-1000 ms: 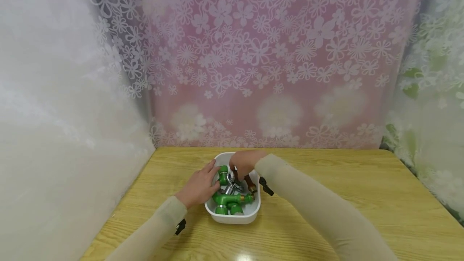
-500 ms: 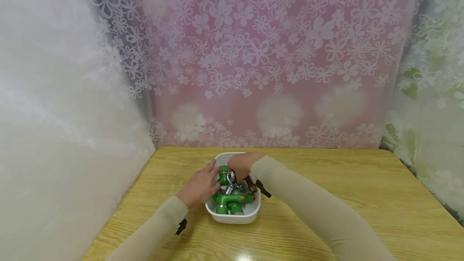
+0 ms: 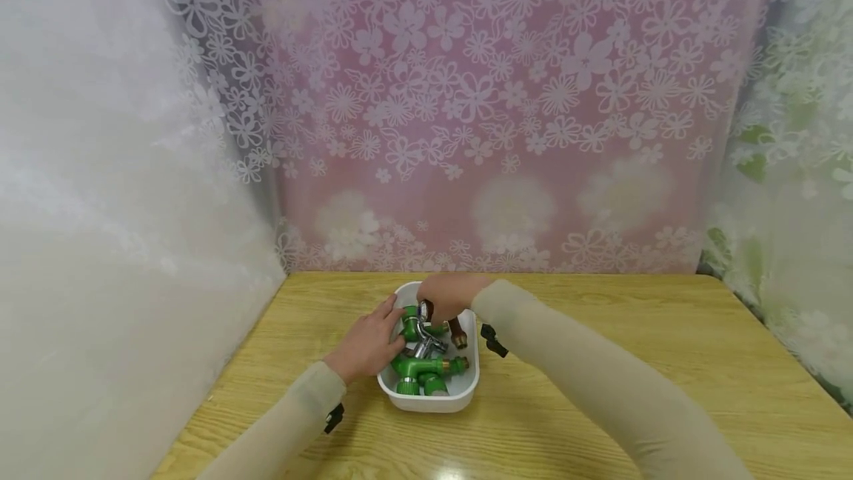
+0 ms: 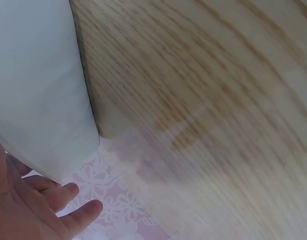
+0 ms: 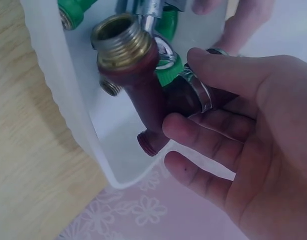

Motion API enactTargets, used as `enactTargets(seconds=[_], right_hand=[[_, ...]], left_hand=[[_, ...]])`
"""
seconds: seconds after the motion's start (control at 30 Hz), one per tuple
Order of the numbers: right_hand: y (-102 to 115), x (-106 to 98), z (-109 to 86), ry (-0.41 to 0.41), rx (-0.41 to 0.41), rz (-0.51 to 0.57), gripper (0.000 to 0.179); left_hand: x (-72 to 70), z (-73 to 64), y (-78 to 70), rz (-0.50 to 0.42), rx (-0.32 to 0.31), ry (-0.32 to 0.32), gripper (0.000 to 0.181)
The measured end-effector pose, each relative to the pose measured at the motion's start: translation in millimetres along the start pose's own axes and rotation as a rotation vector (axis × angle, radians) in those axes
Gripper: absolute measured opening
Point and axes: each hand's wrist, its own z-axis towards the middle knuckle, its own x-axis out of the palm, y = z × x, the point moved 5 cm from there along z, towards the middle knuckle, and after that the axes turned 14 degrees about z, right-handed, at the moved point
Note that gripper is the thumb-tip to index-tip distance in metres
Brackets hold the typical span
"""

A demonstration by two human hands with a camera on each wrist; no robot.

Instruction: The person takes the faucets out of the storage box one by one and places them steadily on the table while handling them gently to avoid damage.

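In the right wrist view, my right hand (image 5: 273, 115) grips a dark brown tap (image 5: 143, 95) around its chrome-ringed part, with thumb and fingers on either side. The tap's threaded brass mouth points away from the palm, above the white plastic bin (image 3: 429, 404). My left hand (image 3: 363, 347) rests over the bin's left rim with its fingers loosely extended; some of them hang outside the wall in the left wrist view. Inside the bin lie a green tap (image 3: 423, 367) with a brass fitting, a chrome tap (image 3: 423, 349) and another green piece (image 3: 409, 328) near the left fingers.
The bin stands on a wood-grain table (image 3: 600, 361). Behind the table hangs a pink curtain with white flowers (image 3: 500, 132). A pale sheet (image 3: 120, 206) borders the left side, and a green-patterned one (image 3: 793, 243) the right.
My right hand dips lower into the bin, then rises slightly, and the brown tap comes up with it. The left hand stays on the rim.
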Motion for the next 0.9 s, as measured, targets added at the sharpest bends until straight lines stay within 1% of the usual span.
enactTargets(seconds=[0.13,0.3,0.47,0.6,0.77,0.9], right_hand=[[1,-7,-10.5,-0.013,0.007,-0.007,0.011],[-3,-14,-26.6,-0.026,0.028,-0.008,0.015],[-10,-20,-49.1,-0.016,0.039,-0.021,0.009],[-16,-22,-65.7,-0.01,0.048,-0.043,0.009],[-30,-17,-83.1,0.002,0.083,-0.02,0.009],[-44,-6,-92.2,0.013,0.118,0.018,0.012]], left_hand=[[-0.2,-1.4,-0.1,-0.009,-0.007,0.008,0.054],[-1.3,-0.3,0.8,-0.051,-0.01,0.021,0.055],[-3.2,1.3,2.4,-0.072,-0.011,0.029,0.055],[-4.0,1.3,4.1,-0.068,-0.02,0.031,0.055],[-1.4,0.5,3.5,-0.074,-0.03,0.051,0.054],[-0.6,-1.7,1.4,-0.09,-0.031,0.06,0.054]])
